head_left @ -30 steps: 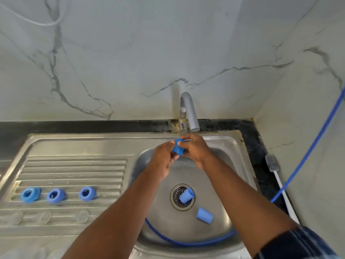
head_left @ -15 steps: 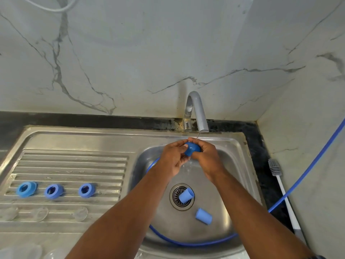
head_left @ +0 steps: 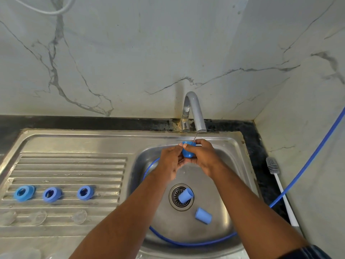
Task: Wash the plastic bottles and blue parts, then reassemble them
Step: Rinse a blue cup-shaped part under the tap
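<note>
left grip (head_left: 169, 161) and right grip (head_left: 203, 157) both curled round one blue cap (head_left: 188, 152) under the trickling tap (head_left: 194, 109), two more blue caps (head_left: 185, 195) lying in the sink (head_left: 164, 217), three blue rings (head_left: 51, 194) on the drainboard (head_left: 71, 165), one brush (head_left: 281, 193) on the counter (head_left: 253, 146)

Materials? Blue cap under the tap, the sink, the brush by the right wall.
blue cap: matte moulded plastic by its look, opaque even colour, no glare.
sink: stainless steel, brushed finish, grey streaky reflections, pressed drainboard ribs.
brush: white handle looks like glossy plastic; grey ribbed head possibly silicone, too small to tell.
</note>
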